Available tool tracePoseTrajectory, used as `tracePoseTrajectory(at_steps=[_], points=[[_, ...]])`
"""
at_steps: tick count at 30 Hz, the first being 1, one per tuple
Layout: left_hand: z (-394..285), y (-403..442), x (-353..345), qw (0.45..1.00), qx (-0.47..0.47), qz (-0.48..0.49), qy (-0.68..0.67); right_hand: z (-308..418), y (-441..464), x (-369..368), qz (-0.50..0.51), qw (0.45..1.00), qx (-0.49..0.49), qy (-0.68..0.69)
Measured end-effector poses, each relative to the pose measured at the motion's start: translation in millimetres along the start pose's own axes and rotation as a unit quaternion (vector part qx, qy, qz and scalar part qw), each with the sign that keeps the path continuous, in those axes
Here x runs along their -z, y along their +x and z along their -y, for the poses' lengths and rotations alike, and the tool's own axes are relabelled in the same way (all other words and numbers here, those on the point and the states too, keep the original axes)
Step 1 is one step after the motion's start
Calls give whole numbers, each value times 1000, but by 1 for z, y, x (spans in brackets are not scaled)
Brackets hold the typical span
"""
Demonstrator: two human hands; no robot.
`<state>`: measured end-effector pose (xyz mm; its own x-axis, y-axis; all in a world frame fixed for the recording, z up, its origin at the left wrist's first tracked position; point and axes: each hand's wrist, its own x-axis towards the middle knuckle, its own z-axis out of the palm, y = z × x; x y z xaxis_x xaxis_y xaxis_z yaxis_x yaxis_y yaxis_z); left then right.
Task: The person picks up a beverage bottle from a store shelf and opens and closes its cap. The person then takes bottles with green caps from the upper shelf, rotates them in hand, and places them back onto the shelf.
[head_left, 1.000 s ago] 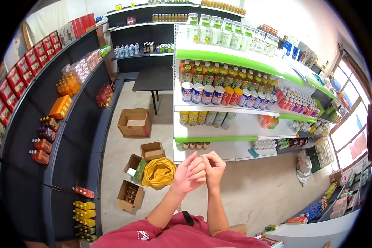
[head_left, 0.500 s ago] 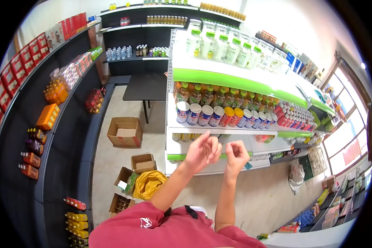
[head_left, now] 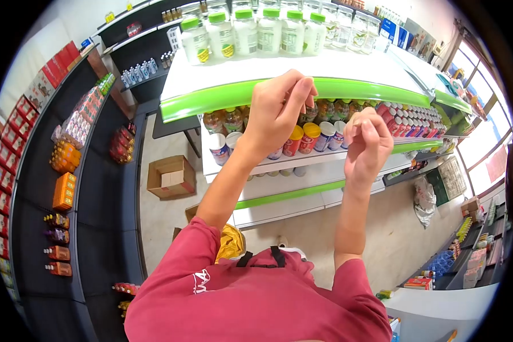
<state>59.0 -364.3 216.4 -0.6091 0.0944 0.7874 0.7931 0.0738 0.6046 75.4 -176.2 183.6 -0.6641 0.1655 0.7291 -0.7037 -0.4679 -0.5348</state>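
My left hand (head_left: 279, 111) is raised in front of the green front edge (head_left: 211, 98) of the white top shelf. Its fingers curl inward with the thumb pressed close to them. Lower and to the right, my right hand (head_left: 369, 139) is also closed, fingers bent over toward the thumb. Whatever either hand might hold is hidden or too small to make out. Behind my hands stand cans with yellow tops (head_left: 309, 137), white-lidded cans (head_left: 219, 149) and amber bottles (head_left: 232, 119). Above them, clear bottles with green caps (head_left: 269, 31) line the top shelf.
Dark shelving (head_left: 105, 188) with drinks and packs runs along the left. An open cardboard box (head_left: 171, 178) and a yellow bag (head_left: 229, 244) lie on the floor. A dark table (head_left: 168, 126) stands behind the white shelf. Low shelves (head_left: 467, 245) hold goods at right.
The view has come nearer the white shelf and tilted. Both hands have risen and moved apart, the left up to the green edge, the right farther to the right. Their fingers remain closed.
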Motion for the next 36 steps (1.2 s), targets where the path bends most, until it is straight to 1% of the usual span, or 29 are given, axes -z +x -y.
tracePoseTrajectory(at_steps=[4,8,10,11,15,18,20,22,23,25,26,27,28,29,30,31,32,33,35,36], points=[[3,10,-31,999,-39,28,-5,1,25,28,37,999,25,14],[18,24,-54,999,-18,31,-39,-10,48,52,63,998,25,4],[25,30,-61,998,-1,33,-53,-16,60,61,73,996,4,59],[31,32,-65,998,2,26,-53,-19,65,66,77,993,-5,84],[52,43,-71,999,14,-2,-30,-35,80,83,94,989,-13,113],[62,56,-68,999,20,-35,-13,-47,93,88,120,982,-13,145],[68,73,-66,997,22,-78,-13,-50,104,90,138,975,-18,176],[76,94,-63,992,20,-123,13,-57,120,92,130,982,4,136],[85,105,-61,988,16,-142,62,-61,130,90,128,985,18,118],[99,122,-60,971,8,-182,156,-73,157,82,75,995,21,64],[91,121,-64,968,38,-159,191,-82,173,78,61,998,9,32],[90,123,-69,961,37,-163,220,-91,191,74,45,999,-1,-1],[91,125,-76,954,36,-165,248,-97,207,71,63,996,-32,-49],[94,126,-81,946,40,-166,275,-101,213,71,77,993,-52,-66],[100,129,-82,928,34,-136,345,-104,217,70,92,990,-72,-84],[102,132,-84,922,46,-128,362,-105,222,67,106,985,-92,-101],[104,134,-87,916,58,-120,377,-108,225,68,137,976,-64,-157],[106,136,-89,910,70,-113,392,-113,226,66,135,971,-28,-196],[111,134,-91,913,42,-111,390,-124,226,61,126,953,46,-271],[113,133,-92,914,27,-109,389,-126,229,62,152,948,-1,-279]])
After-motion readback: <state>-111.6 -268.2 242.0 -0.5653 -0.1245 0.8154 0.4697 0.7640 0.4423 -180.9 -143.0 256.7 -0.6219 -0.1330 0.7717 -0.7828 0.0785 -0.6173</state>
